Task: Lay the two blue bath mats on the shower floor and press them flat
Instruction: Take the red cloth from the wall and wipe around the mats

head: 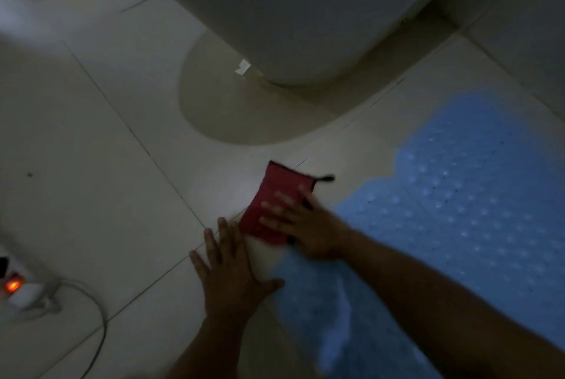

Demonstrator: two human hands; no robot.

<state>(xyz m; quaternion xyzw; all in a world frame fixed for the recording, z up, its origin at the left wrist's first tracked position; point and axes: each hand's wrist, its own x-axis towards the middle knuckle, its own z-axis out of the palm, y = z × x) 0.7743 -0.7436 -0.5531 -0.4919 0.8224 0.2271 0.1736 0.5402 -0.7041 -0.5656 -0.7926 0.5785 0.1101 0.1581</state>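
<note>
Dim room, light low and cool, picture blurred; floor [91, 195] of large pale square tiles with thin dark grout lines running diagonally; white toilet base [290, 12] fills top centre, curved front standing on the tiles; broad rounded shadow on the floor in front of it; small white scrap [243, 67] at its foot; at lower left edge a white power strip [24, 293] with glowing orange-red switch, pale cable [97, 311] looping off across the tiles.
</note>
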